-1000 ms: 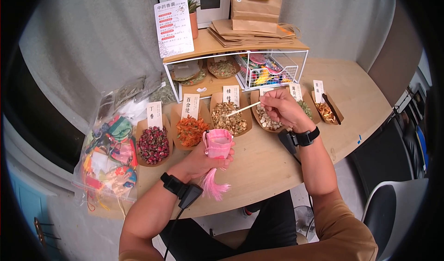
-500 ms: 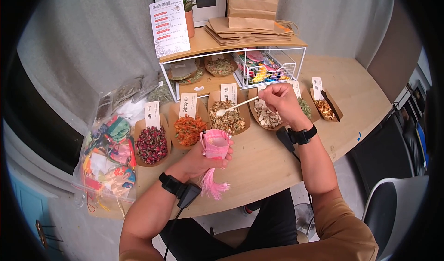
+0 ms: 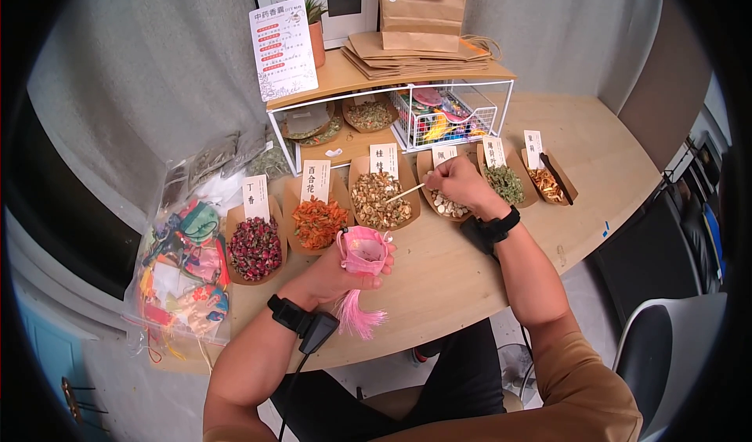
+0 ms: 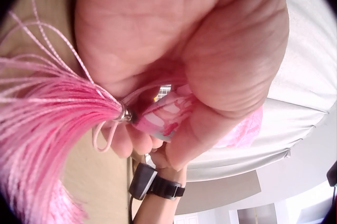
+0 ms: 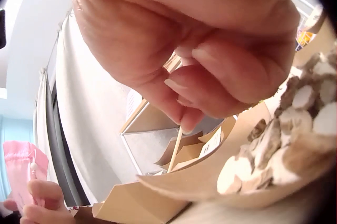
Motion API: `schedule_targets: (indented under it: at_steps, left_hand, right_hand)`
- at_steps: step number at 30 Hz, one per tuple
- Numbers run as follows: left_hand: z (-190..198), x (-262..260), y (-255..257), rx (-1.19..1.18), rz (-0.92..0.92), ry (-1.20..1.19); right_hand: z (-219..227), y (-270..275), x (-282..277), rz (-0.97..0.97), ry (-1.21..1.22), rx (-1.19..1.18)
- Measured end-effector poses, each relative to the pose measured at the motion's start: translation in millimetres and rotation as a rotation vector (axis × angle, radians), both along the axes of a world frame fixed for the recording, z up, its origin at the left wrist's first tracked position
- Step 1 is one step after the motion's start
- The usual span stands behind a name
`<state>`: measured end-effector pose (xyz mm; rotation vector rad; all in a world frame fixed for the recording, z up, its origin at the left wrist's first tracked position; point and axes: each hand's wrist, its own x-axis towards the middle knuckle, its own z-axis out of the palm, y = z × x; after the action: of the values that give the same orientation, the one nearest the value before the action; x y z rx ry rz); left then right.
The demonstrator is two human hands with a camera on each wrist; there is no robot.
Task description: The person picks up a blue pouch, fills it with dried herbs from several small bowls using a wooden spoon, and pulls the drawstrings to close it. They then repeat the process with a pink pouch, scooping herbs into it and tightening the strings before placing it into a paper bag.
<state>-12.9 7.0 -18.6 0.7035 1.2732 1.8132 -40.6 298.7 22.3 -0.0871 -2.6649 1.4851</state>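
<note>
My left hand (image 3: 333,274) grips a small pink pouch (image 3: 363,251), its mouth open upward and a pink tassel (image 3: 360,313) hanging below. In the left wrist view the tassel (image 4: 58,113) hangs free beside the palm. My right hand (image 3: 462,185) pinches a thin pale stick (image 3: 405,193) whose far end lies at the chopped herbs (image 3: 377,195) in the third tray from the left; whether the tip is buried I cannot tell. Under the right hand, pale slices (image 5: 263,155) fill the neighbouring tray, seen in the right wrist view.
Trays of dark red buds (image 3: 255,248), orange petals (image 3: 318,223), green leaves (image 3: 504,184) and brown pieces (image 3: 548,184) line the table. A clear bag of colourful pouches (image 3: 196,262) lies at left. Behind stands a shelf (image 3: 392,82) with a wire basket (image 3: 446,121).
The right hand has moved slightly left and lower, and the stick's tip is no longer plainly visible above the herbs. The left hand still grips the pouch, nearly unmoved. The view has shifted slightly.
</note>
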Motion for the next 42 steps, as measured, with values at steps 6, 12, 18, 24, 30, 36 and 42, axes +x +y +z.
schedule_targets:
  at_steps: [6, 12, 18, 24, 30, 36, 42]
  left_hand:
    - [0, 0, 0, 0.013, -0.002, -0.012]
    - [-1, 0, 0, 0.009, 0.000, -0.004]
    - [0, 0, -1, 0.011, 0.006, -0.009]
    - [2, 1, 0, 0.011, 0.017, -0.004]
    - [-1, 0, 1, -0.003, 0.042, -0.043]
    - [0, 1, 1, -0.008, 0.064, -0.082]
    - [0, 0, 2, 0.010, 0.042, -0.079]
  right_hand:
    - [4, -1, 0, -0.024, -0.123, -0.234]
    - [1, 5, -3, -0.019, -0.182, -0.330]
    - [-1, 10, -7, 0.002, -0.207, -0.433]
    - [-2, 12, -9, 0.008, -0.203, -0.497]
    - [15, 10, 1, 0.031, -0.167, -0.575]
    - [34, 2, 20, 0.226, -0.061, -0.630]
    - [42, -14, 35, 0.323, 0.013, -0.467]
